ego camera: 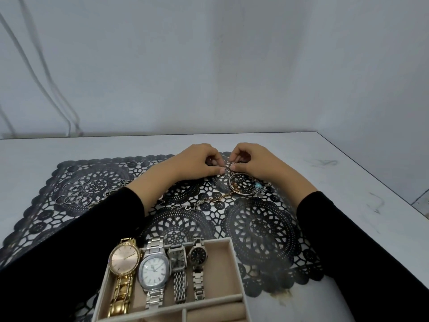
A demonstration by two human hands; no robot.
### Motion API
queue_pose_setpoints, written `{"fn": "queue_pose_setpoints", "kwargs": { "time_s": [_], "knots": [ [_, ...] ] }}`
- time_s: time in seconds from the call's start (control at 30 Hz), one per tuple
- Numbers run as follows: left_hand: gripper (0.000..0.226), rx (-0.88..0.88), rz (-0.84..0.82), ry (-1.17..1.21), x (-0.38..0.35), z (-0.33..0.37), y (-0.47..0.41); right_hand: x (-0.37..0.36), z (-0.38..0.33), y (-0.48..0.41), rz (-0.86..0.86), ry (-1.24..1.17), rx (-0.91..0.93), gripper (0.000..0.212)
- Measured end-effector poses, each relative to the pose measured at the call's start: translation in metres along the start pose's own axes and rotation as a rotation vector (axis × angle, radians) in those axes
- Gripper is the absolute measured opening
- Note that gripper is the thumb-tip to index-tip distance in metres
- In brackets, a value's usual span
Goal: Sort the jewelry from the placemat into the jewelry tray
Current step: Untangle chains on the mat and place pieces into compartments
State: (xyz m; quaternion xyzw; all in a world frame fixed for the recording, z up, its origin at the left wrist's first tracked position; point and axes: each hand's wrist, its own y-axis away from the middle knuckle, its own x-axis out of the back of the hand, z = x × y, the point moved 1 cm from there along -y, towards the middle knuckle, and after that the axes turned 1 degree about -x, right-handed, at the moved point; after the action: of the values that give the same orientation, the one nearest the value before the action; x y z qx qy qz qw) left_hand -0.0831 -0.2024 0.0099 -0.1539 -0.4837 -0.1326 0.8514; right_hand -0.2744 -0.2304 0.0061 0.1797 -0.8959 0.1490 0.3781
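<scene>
A black lace placemat (260,228) covers the white table. At its far middle my left hand (197,162) and my right hand (253,162) meet fingertip to fingertip, both pinching a small tangled piece of jewelry (228,167). Just right of it lie round bangles (239,185) and a blue-beaded piece (258,185). A gold chain bracelet (218,199) trails toward me from the bangles. Several thin silver rings (74,194) lie on the mat's left. The beige jewelry tray (226,266) stands at the near edge and holds several watches (152,270).
The table's right edge (371,175) runs diagonally close to my right arm. A grey wall rises behind the table, with cables (46,89) hanging at the left. A stain (282,296) marks the table by the mat's near right corner.
</scene>
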Motion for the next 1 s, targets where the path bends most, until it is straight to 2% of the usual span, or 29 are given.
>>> {"fn": "queue_pose_setpoints", "kwargs": {
  "time_s": [0.43,0.7,1.0],
  "knots": [
    [0.018,0.001,-0.082,-0.041,0.001,0.002,-0.008,0.003,0.004,0.002,0.011,-0.049,0.065,0.016],
    [0.017,-0.027,0.013,0.12,0.002,-0.006,-0.001,0.005,0.001,0.007,0.025,-0.099,0.066,0.016],
    [0.008,0.004,0.125,0.152,0.012,-0.005,0.018,0.005,-0.01,0.012,0.091,-0.156,0.008,0.012]
  ]
}}
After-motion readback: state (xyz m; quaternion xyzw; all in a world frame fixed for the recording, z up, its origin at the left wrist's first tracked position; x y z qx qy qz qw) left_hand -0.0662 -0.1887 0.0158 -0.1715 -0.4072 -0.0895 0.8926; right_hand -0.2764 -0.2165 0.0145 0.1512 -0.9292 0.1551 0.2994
